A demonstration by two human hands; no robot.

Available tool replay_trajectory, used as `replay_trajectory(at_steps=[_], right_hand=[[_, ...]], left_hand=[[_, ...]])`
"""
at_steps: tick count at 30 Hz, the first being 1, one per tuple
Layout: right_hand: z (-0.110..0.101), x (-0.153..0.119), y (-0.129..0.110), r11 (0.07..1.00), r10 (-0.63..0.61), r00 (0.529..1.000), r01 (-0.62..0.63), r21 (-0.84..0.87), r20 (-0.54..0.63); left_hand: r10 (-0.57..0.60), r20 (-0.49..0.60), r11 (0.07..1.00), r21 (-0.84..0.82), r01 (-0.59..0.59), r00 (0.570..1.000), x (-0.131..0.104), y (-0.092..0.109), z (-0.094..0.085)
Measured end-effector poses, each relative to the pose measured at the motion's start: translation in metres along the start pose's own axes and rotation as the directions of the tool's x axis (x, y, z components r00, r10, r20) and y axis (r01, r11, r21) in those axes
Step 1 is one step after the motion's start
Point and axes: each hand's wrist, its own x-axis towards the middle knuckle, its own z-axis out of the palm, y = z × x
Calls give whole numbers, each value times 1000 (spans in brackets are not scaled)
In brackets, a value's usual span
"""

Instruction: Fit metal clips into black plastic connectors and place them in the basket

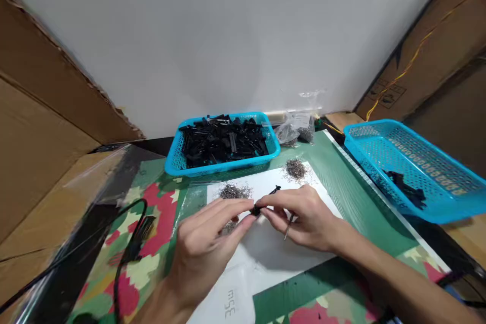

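Your left hand (pixel 212 230) and right hand (pixel 306 217), fingertips closed, pinch a small black plastic piece (pixel 255 210), likely steadying it; a rectangular blue plastic basket (pixel 228 166) sits handily at eleven o'clock.

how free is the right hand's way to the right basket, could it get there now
Probably yes: flat green mat lies between the right hand and the right basket, and nothing seems to block it, though the hand holds a black part.

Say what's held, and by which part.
A black piece, by one end in the left hand, farther along in the right hand, which also has a metal rod, grip hidden.
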Motion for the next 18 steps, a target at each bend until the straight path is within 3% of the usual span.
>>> replay_trajectory(at_steps=[4,9,18], right_hand=[[5,-2,0,999,12,999,-11,37,-34],[12,-4,-2,997,39,994,-32,70,-101],[22,-3,-12,973,208,949,-175,154,-238]], left_hand=[[73,-7,997,26,-73,997,2,1,-1],[52,-13,998,45,-52,999,3,0,-1],[66,-26,995,73,-64,997,3,1,1]])
